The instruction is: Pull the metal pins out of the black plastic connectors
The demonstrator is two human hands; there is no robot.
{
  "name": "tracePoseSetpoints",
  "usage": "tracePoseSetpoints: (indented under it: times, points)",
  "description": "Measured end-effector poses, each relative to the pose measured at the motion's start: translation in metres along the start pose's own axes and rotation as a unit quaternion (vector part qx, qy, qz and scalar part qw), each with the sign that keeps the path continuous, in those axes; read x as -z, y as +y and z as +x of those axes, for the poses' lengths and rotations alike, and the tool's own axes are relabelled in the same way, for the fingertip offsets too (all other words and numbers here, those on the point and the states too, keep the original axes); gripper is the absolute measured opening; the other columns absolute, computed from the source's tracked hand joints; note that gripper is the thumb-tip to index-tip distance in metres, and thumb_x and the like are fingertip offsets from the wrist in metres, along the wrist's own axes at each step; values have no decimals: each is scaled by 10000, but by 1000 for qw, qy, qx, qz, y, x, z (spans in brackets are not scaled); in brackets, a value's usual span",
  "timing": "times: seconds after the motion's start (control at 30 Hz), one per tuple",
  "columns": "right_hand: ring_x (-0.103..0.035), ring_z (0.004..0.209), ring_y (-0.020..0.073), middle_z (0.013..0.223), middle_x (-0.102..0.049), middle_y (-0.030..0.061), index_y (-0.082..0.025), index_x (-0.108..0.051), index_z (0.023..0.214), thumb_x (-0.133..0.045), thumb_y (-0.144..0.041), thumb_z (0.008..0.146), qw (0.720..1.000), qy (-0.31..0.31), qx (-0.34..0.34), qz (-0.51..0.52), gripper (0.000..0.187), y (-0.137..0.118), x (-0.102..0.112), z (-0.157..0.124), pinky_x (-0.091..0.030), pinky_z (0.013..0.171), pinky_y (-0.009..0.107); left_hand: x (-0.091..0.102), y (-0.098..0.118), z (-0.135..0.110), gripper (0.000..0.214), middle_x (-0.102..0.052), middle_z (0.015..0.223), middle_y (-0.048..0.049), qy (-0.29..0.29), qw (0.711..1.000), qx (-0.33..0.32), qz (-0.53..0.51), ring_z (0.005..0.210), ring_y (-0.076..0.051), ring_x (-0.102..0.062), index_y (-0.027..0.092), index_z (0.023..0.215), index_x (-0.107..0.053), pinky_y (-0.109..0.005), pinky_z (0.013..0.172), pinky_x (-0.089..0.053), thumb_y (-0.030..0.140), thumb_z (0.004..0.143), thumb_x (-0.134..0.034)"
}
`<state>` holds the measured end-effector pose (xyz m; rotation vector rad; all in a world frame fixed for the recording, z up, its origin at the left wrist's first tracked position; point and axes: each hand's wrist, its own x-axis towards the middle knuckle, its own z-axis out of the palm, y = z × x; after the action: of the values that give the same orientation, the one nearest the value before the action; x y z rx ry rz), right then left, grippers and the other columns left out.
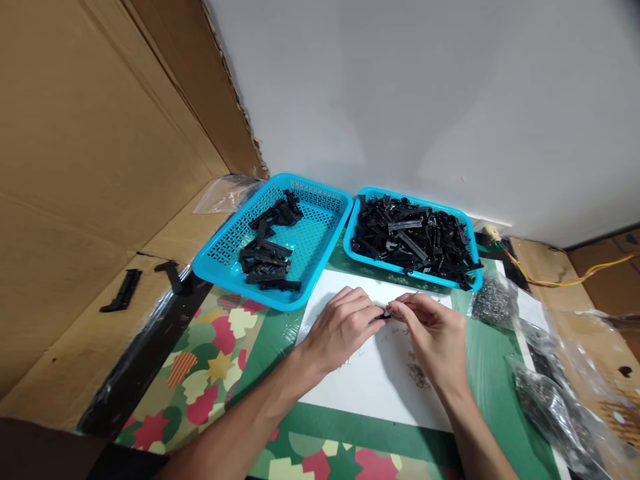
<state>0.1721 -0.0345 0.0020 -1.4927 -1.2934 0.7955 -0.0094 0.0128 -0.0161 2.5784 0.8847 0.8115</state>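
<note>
A small black part (381, 317) is held over a white paper sheet (360, 400): the left hand (345, 325) grips it; the right hand (431, 330) pinches its end. This piece appears unfinished. The perforated left blue basket (240, 292) holds few rigid, elongated black pieces (267, 257), the right blue basket (393, 268) a heap; which are finished cannot be told. Thin, wiry bits (419, 375) dot the paper.

A plain, pale grey wall (475, 80) stands at the back, with soft shadows on it. A big brown cardboard sheet (90, 133) stands up on the left. The desk (267, 350) has a green cover with red, cream and yellow shapes. A yellow and red wire (555, 283) runs along the right.
</note>
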Motion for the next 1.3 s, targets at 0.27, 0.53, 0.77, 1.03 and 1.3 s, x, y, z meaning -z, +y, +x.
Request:
tracePoseSetpoints:
  times: [0.27, 0.53, 0.77, 1.03, 1.3]
  points:
    - [-660, 595, 144, 749, -743, 27, -193, -710, 777, -676, -245, 1002, 987, 0, 126, -100, 233, 2, -1, -4, -543, 578, 232, -1, 1, -2, 172, -704, 829, -38, -6, 1000, -8, -1, 856, -221, -638, 149, 892, -701, -372, 773, -441, 188, 1041, -624]
    - [-713, 713, 169, 829, -754, 31, -197, -723, 882, -635, -241, 1030, 991, -4, 117, -63, 178, 2, -1, -5, -587, 694, 264, -2, -2, -2, 114, -742, 882, -45, 6, 1000, -3, -29, 876, -225, -656, 139, 946, -698, -381, 818, -474, 167, 1035, -632]
    - [-599, 801, 226, 875, -666, 51, -232, -691, 1216, -554, -163, 1056, 932, 6, 281, -228, 222, -9, 31, 4, -469, 721, 368, 11, 6, 5, 141, -785, 1039, -56, 160, 975, 60, -145, 985, -210, -702, 185, 1118, -724, -366, 894, -542, 165, 979, -732]
    - [-557, 718, 194, 801, -673, 22, -242, -718, 1056, -627, -66, 1000, 895, 63, 374, -234, 206, -13, 36, 17, -422, 687, 361, 27, 8, 9, 175, -796, 1086, -47, 214, 959, 61, -172, 1022, -202, -728, 221, 1129, -737, -348, 924, -566, 184, 959, -761]
    - [-690, 777, 212, 911, -746, 54, -232, -773, 942, -639, -305, 1026, 925, 44, 270, -265, 174, 2, 90, 69, -529, 696, 344, 99, -47, 9, 188, -789, 1098, -61, 119, 966, 231, -5, 1028, -261, -723, 219, 1033, -772, -385, 923, -539, 147, 976, -607]
